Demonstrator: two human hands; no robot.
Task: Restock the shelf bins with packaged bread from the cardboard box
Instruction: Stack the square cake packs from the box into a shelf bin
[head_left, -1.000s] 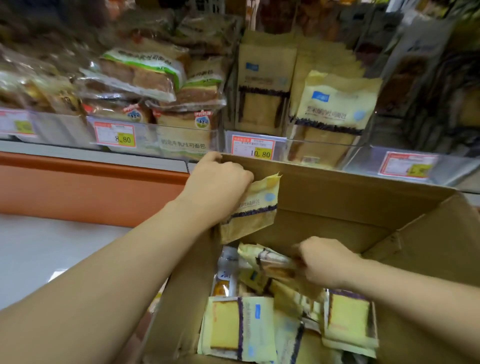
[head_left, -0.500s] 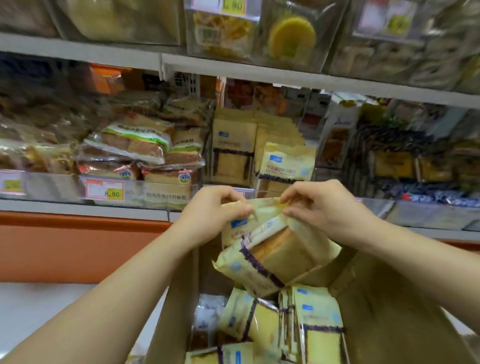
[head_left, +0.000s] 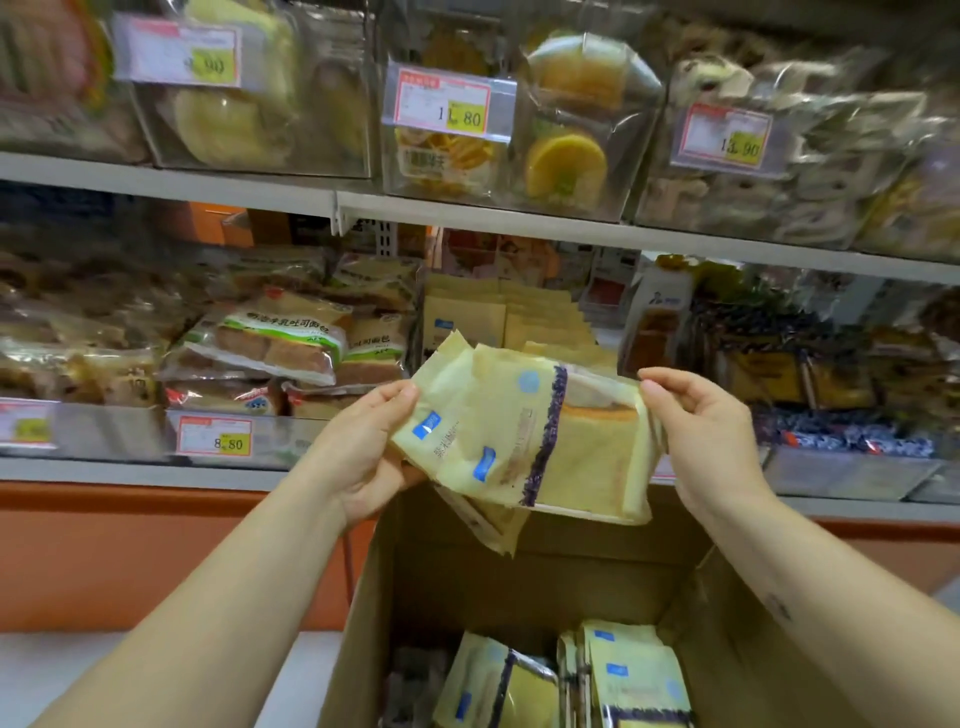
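I hold a small stack of yellow bread packs (head_left: 511, 434) with purple stripes, lying sideways above the open cardboard box (head_left: 545, 566). My left hand (head_left: 363, 452) grips the stack's left end. My right hand (head_left: 701, 431) pinches its right end. More of the same yellow packs (head_left: 639, 675) stand in the bottom of the box. Behind the held stack, the shelf bin (head_left: 498, 322) holds matching yellow packs standing upright.
A bin of green-labelled toast loaves (head_left: 270, 343) with an 8.80 price tag (head_left: 214, 435) sits left of the yellow bin. Dark packaged goods (head_left: 810, 374) fill the right bins. An upper shelf (head_left: 467, 208) carries clear bins of round cakes.
Both hands have lifted the bread packs out of the box to shelf height and turned them sideways. The view has tilted upward, showing the upper shelf.
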